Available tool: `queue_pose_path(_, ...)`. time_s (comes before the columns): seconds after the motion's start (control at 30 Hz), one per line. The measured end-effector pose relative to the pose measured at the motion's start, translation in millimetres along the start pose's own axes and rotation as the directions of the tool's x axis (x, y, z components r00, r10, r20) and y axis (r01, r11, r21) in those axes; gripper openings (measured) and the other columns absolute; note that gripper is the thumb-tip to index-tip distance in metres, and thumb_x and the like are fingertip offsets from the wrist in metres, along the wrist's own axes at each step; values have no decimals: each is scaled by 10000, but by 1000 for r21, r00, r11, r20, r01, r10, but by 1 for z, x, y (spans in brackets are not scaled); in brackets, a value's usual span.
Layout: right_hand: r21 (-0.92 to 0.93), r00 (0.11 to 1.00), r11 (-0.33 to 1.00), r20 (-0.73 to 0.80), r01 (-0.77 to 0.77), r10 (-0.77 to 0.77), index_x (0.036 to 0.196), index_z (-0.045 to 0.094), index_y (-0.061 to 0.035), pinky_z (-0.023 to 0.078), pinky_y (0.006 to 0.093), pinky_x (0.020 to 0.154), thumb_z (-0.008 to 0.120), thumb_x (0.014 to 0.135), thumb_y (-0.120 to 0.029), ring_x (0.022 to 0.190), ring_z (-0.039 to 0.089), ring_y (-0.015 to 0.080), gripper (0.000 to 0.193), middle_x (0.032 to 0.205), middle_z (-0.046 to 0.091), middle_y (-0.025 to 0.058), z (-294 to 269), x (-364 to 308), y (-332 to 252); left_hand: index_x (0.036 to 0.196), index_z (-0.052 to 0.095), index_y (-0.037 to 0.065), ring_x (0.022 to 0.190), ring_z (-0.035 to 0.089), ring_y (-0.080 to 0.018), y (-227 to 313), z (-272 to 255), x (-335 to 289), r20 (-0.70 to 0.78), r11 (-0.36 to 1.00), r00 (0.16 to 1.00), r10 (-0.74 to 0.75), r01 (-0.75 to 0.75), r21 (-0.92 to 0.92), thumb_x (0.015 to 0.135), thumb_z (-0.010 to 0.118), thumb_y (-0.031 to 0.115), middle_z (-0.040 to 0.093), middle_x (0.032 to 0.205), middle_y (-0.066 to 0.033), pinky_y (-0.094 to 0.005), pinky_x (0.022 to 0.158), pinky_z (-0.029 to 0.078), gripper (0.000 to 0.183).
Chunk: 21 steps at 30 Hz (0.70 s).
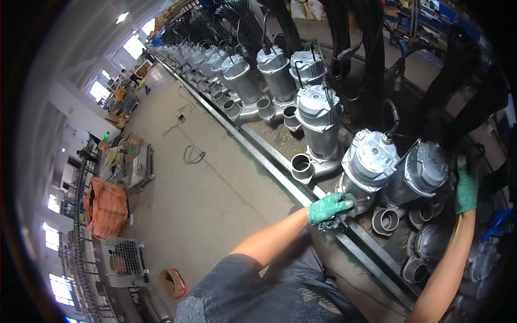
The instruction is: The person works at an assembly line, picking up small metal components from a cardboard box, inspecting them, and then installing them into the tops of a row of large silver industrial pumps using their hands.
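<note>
My left hand, in a green glove, is closed at the foot of a silver submersible pump. Its curled fingers cover the spot where that pump's outlet would show, and what they grip is hidden. Beside it stands another pump, slightly tilted, with an open round outlet pipe low down in front. My right hand, also green-gloved, is raised just right of this second pump, close to dark hanging cables. Its fingers are blurred and lost against the black.
A long row of similar pumps runs away to the far left on a bench with a metal rail edge. More pumps lie near my right forearm. A loose cable, an orange sack and wire cages are on the left.
</note>
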State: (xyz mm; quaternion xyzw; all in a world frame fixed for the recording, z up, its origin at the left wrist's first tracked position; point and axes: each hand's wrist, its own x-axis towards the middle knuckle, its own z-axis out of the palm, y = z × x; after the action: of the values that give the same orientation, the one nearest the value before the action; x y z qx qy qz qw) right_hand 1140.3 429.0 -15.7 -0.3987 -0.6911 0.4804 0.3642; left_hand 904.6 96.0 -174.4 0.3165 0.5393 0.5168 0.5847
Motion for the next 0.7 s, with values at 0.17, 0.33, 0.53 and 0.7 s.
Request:
queue_pose_path(0.17,7,998,999,-48,-46,47,983,698,-140,364,250,492,696,960,-499,562,470,71,359,660,530,-46,3,-4,3,1231,605,36,613,582,-65,7,4,-2,-7,995,1000,30,-29,95,1035,595,414,660,913,-28,-229,500,502,426)
queue_pose_path(0.33,-128,999,990,-3,-54,54,1304,654,-68,544,396,823,656,967,-452,995,633,277,511,1180,698,133,26,-30,-37,1204,634,14,521,559,-107,26,27,-20,-30,992,997,-77,74,-99,1030,610,361,617,771,-32,-248,436,476,388)
queue_pose_path(0.53,-137,985,976,60,167,-160,1152,685,-56,526,404,928,686,957,-238,1054,670,348,267,1120,705,168,12,-149,-24,1186,619,44,555,579,-107,50,93,-43,59,976,998,5,8,-217,1003,644,383,637,783,-41,-222,481,459,386)
queue_pose_path(0.7,-376,837,774,423,510,-346,1219,698,-101,485,416,1042,683,933,-237,1193,576,301,317,1274,620,119,29,-246,28,1200,583,49,692,603,-103,48,132,-47,144,961,989,-16,55,-272,993,678,320,621,825,-24,-232,595,490,354)
